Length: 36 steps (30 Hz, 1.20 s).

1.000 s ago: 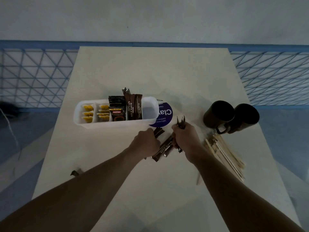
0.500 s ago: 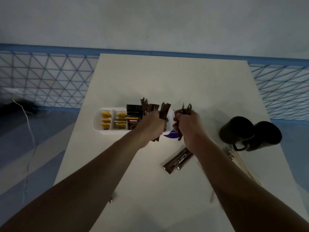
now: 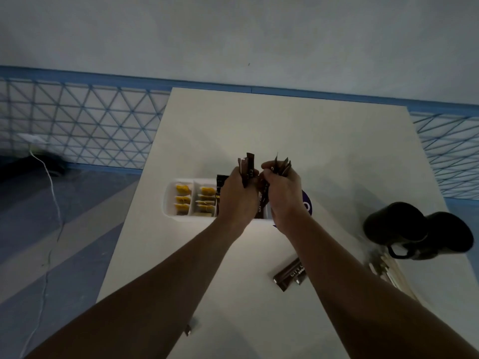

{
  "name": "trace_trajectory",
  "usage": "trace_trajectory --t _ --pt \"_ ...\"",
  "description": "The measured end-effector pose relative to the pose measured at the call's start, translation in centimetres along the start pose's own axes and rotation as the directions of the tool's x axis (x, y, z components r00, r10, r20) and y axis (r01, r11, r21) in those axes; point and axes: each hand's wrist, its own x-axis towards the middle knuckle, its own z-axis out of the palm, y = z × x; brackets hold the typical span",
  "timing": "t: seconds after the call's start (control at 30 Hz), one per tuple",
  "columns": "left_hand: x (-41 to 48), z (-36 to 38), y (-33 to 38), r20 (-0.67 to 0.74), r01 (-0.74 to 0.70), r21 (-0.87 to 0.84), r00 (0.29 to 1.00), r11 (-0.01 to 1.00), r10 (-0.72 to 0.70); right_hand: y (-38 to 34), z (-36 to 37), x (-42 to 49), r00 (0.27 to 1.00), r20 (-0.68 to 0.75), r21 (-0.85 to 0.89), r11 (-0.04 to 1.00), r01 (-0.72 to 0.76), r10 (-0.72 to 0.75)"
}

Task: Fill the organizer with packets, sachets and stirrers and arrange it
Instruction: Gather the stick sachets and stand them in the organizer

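A white organizer [image 3: 169, 200] lies across the white table [image 3: 285, 130]. Its left compartments hold yellow packets [image 3: 182, 199], with dark packets [image 3: 221, 181] beside them. My left hand [image 3: 237, 195] grips a bunch of brown stick sachets [image 3: 248, 165] upright over the organizer's middle. My right hand [image 3: 281, 193] grips another bunch of brown sachets [image 3: 282, 165] just to the right of it. Both hands hide the organizer's right part. Two brown sachets [image 3: 290, 274] lie on the table under my right forearm. Wooden stirrers [image 3: 386, 268] lie at the right.
Two dark mugs [image 3: 417, 230] stand at the table's right edge. A round purple-and-white item [image 3: 307, 204] lies behind my right hand. A small dark scrap [image 3: 188, 332] sits near the front left. A white cable [image 3: 50, 187] runs over the floor at the left.
Both hands have carried their sachet bunches up and away from me, from the table to above the organizer. Two sachets stayed lying on the table.
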Motion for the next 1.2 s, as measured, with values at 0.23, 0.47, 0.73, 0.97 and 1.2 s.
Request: trace_trajectory --t 0.23,0.47,0.73,0.97,1.2 --pt "-0.1 0.2 -1.8 -0.046 -0.081 0.077 0.995 0.994 0.085 2.1 0.4 0.1 0.999 -0.04 -0.076 0.997 -0.018 0.015" --pt "-0.4 0.4 -2.1 -0.076 -0.192 0.175 0.975 0.966 0.208 2.2 0.9 -0.4 0.995 -0.046 -0.21 0.975 0.078 -0.089" --pt "-0.1 -0.9 -0.7 -0.082 -0.258 0.269 0.954 0.928 0.288 1.5 0.3 -1.0 0.979 -0.029 -0.299 0.936 0.184 -0.202" --pt "0.2 -2.7 0.4 -0.111 -0.27 0.335 0.94 0.903 0.322 1.0 -1.5 -1.0 0.975 0.004 -0.481 0.854 0.197 -0.223" --pt "1.4 -3.5 1.1 0.025 -0.186 0.515 0.979 0.837 0.203 0.9 -2.8 -1.1 0.987 0.079 -0.739 0.656 0.154 -0.143"
